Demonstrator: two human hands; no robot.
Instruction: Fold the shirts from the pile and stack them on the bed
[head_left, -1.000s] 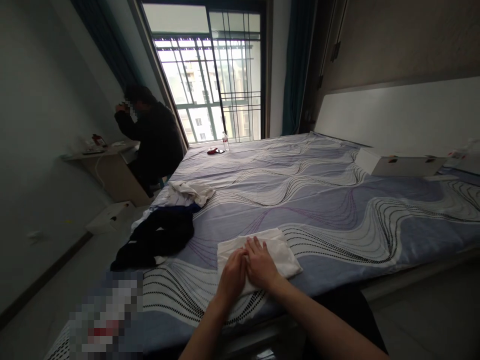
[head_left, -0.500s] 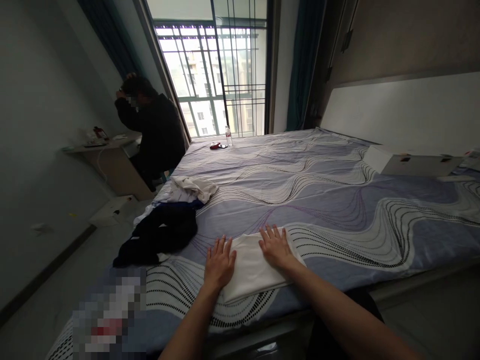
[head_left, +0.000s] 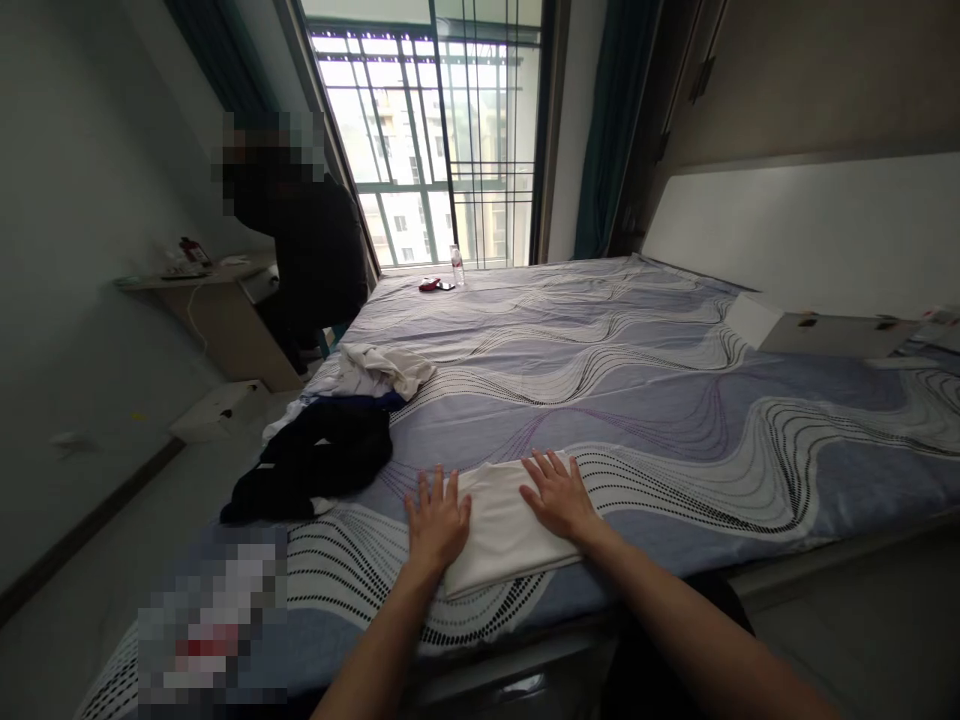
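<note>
White folded cloth (head_left: 504,535) lies at six o'clock on the wavy-patterned bed (head_left: 637,400). Our left hand (head_left: 439,522), open with fingers spread, rests along its nine o'clock edge; our right hand (head_left: 559,495), equally open, at its two o'clock corner. From the cloth, we see black clothing (head_left: 330,460) at ten, a white box (head_left: 832,332) at two, a bottle (head_left: 457,266) at twelve, and, past the bed, a seated person (head_left: 319,250) at eleven.

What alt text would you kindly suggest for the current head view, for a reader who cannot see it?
A bare left hand and bare right hand rest spread at opposite sides of a folded white cloth on a grey-blue, wave-patterned bedsheet. A crumpled black garment lies to the left; beyond, a dark-clothed person sits by a brown desk.
</note>
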